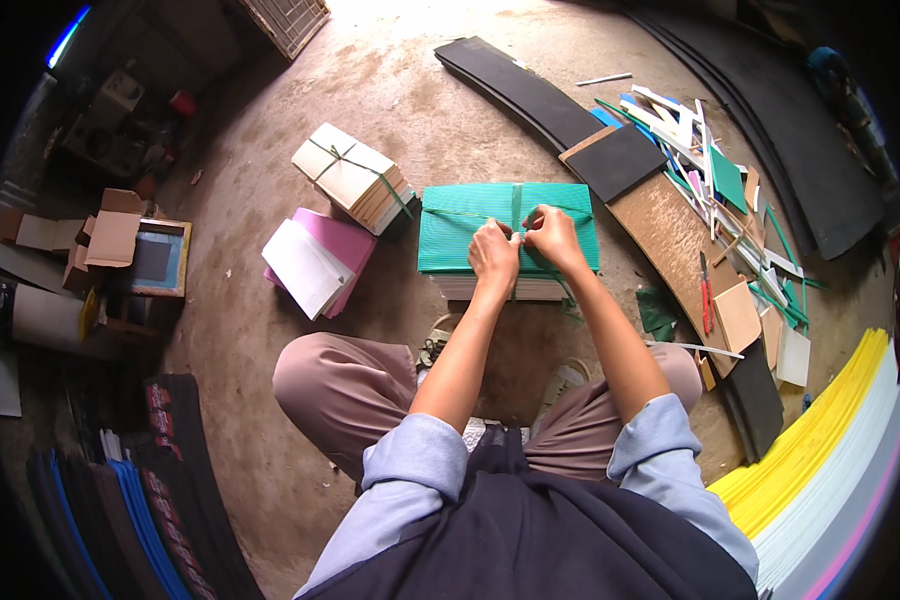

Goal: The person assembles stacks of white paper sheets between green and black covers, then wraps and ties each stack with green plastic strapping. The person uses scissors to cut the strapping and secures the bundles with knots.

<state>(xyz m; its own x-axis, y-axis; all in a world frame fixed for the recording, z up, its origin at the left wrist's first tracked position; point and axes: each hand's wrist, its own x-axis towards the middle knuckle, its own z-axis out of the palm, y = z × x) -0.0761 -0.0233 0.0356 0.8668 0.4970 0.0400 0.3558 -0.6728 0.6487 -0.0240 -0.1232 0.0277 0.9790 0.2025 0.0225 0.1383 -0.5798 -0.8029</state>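
In front of me on the floor stands a stack of sheets, topped by a green corrugated plastic sheet. A green tie strip runs across the top in both directions, and its strands meet near the middle. There my left hand is closed, its fingers pinching the tie strip. Right beside it, my right hand also pinches the strip, fingertips almost touching the left hand's. The knot, if any, is hidden by the fingers.
To the left sit a tied cream bundle and white and pink sheets. On the right lie a worn board, a red-handled knife, scattered offcuts and long black sheets. Yellow sheets stand lower right, cardboard boxes far left.
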